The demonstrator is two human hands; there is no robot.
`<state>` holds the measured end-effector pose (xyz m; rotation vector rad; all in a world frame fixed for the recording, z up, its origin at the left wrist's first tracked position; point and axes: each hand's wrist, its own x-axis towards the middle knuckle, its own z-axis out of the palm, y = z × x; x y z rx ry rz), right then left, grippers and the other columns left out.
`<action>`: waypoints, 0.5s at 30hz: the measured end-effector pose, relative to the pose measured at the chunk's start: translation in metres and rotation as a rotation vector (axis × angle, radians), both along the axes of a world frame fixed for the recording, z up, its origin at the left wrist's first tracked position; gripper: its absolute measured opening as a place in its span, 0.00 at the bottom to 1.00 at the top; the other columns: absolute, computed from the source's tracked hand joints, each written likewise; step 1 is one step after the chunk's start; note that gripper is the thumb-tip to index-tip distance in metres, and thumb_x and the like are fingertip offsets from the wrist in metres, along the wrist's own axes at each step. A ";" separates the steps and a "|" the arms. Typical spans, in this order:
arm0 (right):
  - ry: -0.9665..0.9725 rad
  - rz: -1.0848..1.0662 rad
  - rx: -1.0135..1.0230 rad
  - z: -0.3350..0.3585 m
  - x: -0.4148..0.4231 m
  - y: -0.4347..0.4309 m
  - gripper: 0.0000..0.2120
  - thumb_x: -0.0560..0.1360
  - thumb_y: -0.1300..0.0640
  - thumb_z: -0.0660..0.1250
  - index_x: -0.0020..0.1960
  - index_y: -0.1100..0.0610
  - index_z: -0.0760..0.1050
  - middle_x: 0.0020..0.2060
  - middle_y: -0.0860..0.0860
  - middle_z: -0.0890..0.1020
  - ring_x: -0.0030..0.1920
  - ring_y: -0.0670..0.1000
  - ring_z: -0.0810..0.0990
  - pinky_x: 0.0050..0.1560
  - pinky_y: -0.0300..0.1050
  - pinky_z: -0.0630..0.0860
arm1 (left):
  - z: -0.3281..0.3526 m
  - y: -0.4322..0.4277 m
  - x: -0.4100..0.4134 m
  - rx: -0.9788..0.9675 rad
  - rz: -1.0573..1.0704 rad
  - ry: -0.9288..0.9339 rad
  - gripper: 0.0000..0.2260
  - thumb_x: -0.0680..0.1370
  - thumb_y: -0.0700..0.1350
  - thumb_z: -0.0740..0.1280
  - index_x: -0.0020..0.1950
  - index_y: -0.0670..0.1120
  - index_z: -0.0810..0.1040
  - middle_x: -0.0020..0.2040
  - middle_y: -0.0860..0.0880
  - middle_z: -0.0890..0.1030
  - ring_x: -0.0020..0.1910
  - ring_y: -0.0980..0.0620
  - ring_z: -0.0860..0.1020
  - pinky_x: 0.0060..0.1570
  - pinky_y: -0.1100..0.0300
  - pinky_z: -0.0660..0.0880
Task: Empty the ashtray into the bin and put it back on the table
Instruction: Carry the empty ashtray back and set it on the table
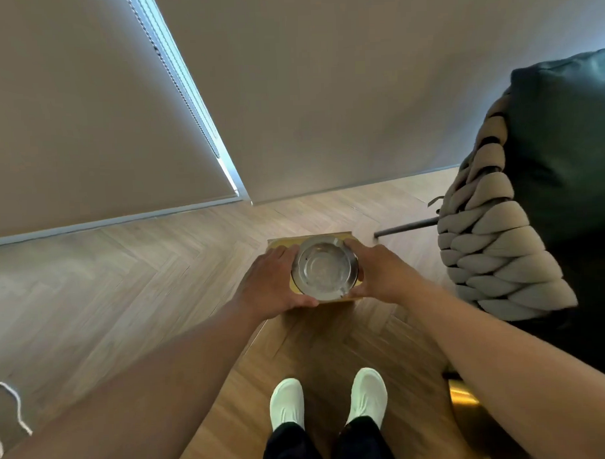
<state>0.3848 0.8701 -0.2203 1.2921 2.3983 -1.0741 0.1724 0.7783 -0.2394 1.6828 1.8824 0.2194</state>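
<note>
Leftmost, the left hand cups the near-left rim of the round clear glass ashtray, fingers curled around its side. That ashtray sits level on, or just above, the small square gold-topped worktop; contact cannot be told. Its bowl looks nearly empty. Opposite, the right hand grips the other rim, so the two-sided hold likely keeps it flat. Farther right stands a dark green armchair with a chunky knitted beige cushion.
</note>
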 end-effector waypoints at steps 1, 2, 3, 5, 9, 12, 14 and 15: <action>0.008 -0.001 0.002 0.015 0.000 -0.004 0.45 0.64 0.50 0.81 0.75 0.50 0.60 0.53 0.55 0.84 0.50 0.55 0.82 0.52 0.52 0.81 | 0.015 -0.003 0.001 0.006 -0.002 -0.003 0.46 0.57 0.69 0.76 0.69 0.54 0.66 0.63 0.52 0.76 0.58 0.51 0.74 0.55 0.56 0.71; 0.015 -0.003 0.005 0.030 0.001 -0.009 0.45 0.64 0.50 0.81 0.75 0.50 0.61 0.53 0.55 0.84 0.50 0.54 0.82 0.52 0.52 0.81 | 0.030 -0.007 0.001 0.013 -0.007 -0.005 0.45 0.57 0.69 0.76 0.69 0.54 0.66 0.63 0.52 0.76 0.58 0.51 0.74 0.54 0.57 0.71; 0.021 -0.007 0.006 0.045 0.002 -0.014 0.45 0.64 0.50 0.81 0.75 0.51 0.61 0.53 0.54 0.84 0.50 0.55 0.82 0.53 0.52 0.81 | 0.045 -0.010 0.000 0.022 -0.015 -0.001 0.45 0.57 0.69 0.76 0.69 0.54 0.66 0.63 0.52 0.77 0.58 0.51 0.74 0.54 0.57 0.70; 0.033 -0.031 0.011 0.074 0.004 -0.024 0.45 0.63 0.50 0.81 0.73 0.51 0.62 0.52 0.53 0.84 0.50 0.55 0.82 0.51 0.51 0.80 | 0.076 -0.018 -0.001 0.045 -0.042 0.027 0.46 0.57 0.70 0.75 0.69 0.53 0.67 0.62 0.51 0.77 0.57 0.50 0.74 0.53 0.58 0.69; 0.031 -0.041 0.063 0.125 0.006 -0.044 0.43 0.62 0.48 0.81 0.71 0.52 0.64 0.46 0.53 0.83 0.45 0.55 0.81 0.43 0.45 0.74 | 0.135 -0.031 -0.004 0.064 -0.101 0.069 0.45 0.58 0.70 0.76 0.69 0.50 0.68 0.59 0.50 0.78 0.53 0.50 0.74 0.51 0.56 0.72; 0.037 -0.042 0.125 0.164 0.007 -0.063 0.43 0.62 0.47 0.81 0.70 0.54 0.65 0.48 0.55 0.84 0.48 0.58 0.81 0.44 0.45 0.73 | 0.180 -0.046 -0.004 0.066 -0.117 0.068 0.44 0.59 0.68 0.77 0.67 0.50 0.69 0.57 0.49 0.78 0.52 0.50 0.73 0.52 0.53 0.74; 0.041 -0.054 0.133 0.186 0.007 -0.077 0.42 0.61 0.46 0.81 0.69 0.55 0.66 0.48 0.56 0.84 0.49 0.58 0.81 0.47 0.50 0.77 | 0.203 -0.058 -0.003 0.064 -0.129 0.068 0.41 0.58 0.68 0.77 0.64 0.49 0.71 0.54 0.49 0.78 0.50 0.49 0.73 0.52 0.50 0.75; 0.045 -0.059 0.131 0.197 0.008 -0.085 0.41 0.61 0.47 0.81 0.68 0.55 0.67 0.48 0.56 0.84 0.49 0.58 0.81 0.48 0.51 0.78 | 0.213 -0.064 -0.003 0.060 -0.135 0.067 0.40 0.58 0.67 0.78 0.62 0.49 0.71 0.53 0.49 0.78 0.49 0.49 0.74 0.51 0.49 0.76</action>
